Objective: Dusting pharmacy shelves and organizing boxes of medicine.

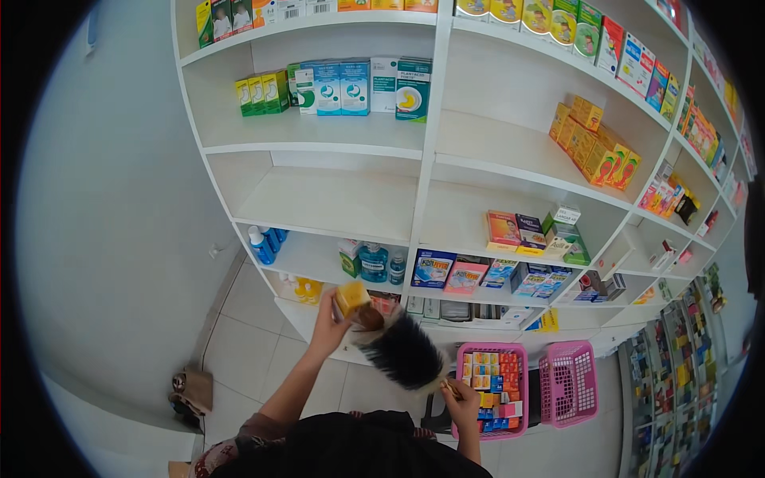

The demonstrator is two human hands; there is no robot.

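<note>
A small yellow box (351,296) is gripped in my left hand (326,327), raised before the lower shelves. My right hand (462,403) grasps the thin handle of a feather duster (407,354). Its black feathers slant up and left, and the brown tip reaches the box's lower right side; blur hides whether they touch. Behind the box, a bottle of blue mouthwash (373,264) stands on a low shelf. Part of the shelf below is covered by my left hand, the box and the duster.
A white shelving unit (427,197) bears several medicine boxes and bottles. Beside my right hand sits a pink basket (525,388) full of small boxes, with a second pink basket (591,388) to its right. A brown bag (196,391) lies by the left wall.
</note>
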